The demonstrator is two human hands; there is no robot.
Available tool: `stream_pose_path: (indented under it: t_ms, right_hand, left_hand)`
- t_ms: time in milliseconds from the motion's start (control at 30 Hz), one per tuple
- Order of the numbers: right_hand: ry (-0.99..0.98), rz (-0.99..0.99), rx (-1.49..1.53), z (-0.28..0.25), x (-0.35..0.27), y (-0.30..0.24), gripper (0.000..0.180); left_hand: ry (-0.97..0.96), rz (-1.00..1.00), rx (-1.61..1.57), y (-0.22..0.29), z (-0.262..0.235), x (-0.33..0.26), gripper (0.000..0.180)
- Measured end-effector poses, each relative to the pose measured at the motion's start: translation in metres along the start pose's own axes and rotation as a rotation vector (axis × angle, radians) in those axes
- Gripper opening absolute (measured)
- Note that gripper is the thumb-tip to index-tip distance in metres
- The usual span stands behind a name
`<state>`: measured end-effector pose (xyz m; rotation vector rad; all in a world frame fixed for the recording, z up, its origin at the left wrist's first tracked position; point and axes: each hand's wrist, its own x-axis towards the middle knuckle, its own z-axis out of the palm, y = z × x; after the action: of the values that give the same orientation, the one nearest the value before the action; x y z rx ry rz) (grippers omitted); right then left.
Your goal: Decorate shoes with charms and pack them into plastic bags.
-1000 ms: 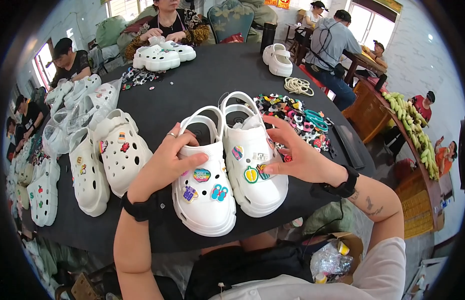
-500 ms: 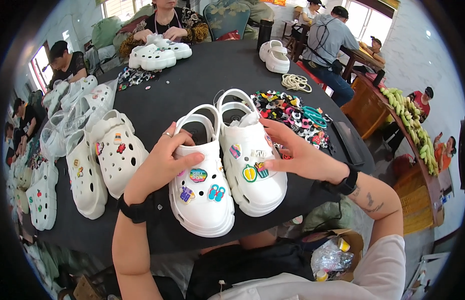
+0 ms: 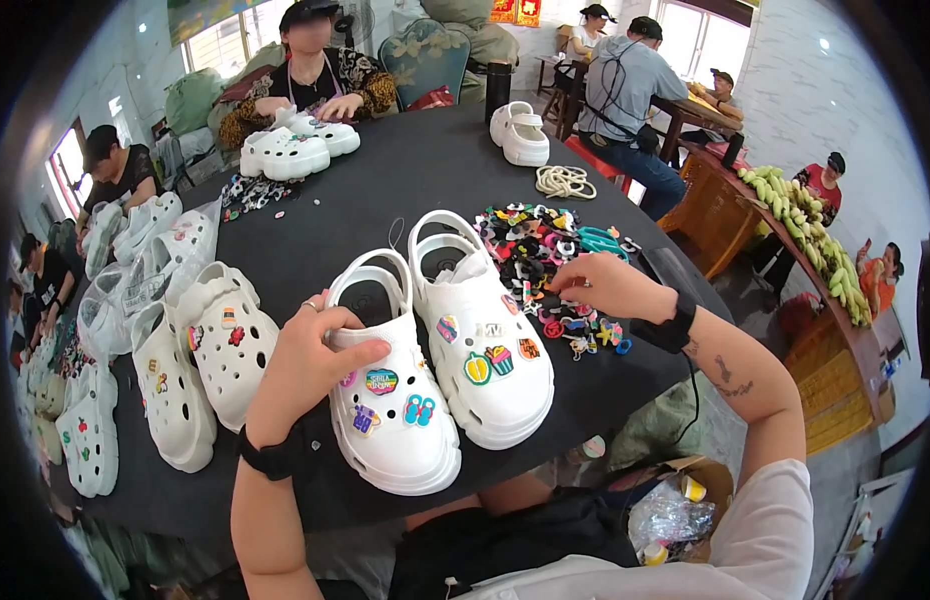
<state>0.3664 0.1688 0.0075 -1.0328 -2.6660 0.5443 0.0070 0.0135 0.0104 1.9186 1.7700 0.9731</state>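
Clearly, the left hand (image 3: pixel 307 358) holds a clog (image 3: pixel 393 432) bearing a lettered charm (image 3: pixel 382 381).

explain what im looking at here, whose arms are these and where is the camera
There is no machine: these are a person's own bare hands. The view comes from the left of two wide fisheye cameras on that person's head, looking down, so straight edges bend near the rim.

The left hand holds the left white clog, decorated with charms. The right clog stands beside it. The right hand is at a pile of colourful charms; whether it pinches one is unclear.

The black table also bears more white clogs and a coiled cord.
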Motion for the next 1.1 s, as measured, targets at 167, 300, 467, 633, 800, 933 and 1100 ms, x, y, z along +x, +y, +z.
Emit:
stream_pose_path:
  t_ms: [167,300,467,633,800,933,1100]
  right_hand:
    - [-0.052,-0.009,-0.047,0.006,0.020,0.005,0.018]
    - [-0.112,0.035,-0.031,0.010,0.033,-0.007,0.019]
    - [-0.124,0.017,-0.111,0.011,0.031,-0.004,0.017]
    - [-0.091,0.004,0.167,-0.004,0.025,0.004,0.021]
    - [-0.181,0.161,0.703,-0.017,0.009,-0.016,0.023]
    - [-0.197,0.205,0.805,-0.014,-0.002,-0.041,0.026]
    - [-0.185,0.213,0.854,-0.008,-0.008,-0.056,0.027]
  left_hand:
    - [0.007,0.028,0.034,-0.004,0.003,0.003,0.037]
    - [0.005,0.013,0.028,-0.003,0.003,0.001,0.036]
    - [0.000,0.028,0.031,-0.001,0.003,0.001,0.035]
    - [-0.044,-0.078,-0.035,0.006,-0.001,0.000,0.047]
    - [-0.056,-0.073,-0.012,0.001,-0.001,0.002,0.049]
    - [-0.046,-0.068,0.012,-0.001,0.000,0.001,0.050]
    - [-0.015,0.036,-0.024,-0.003,0.003,0.002,0.040]
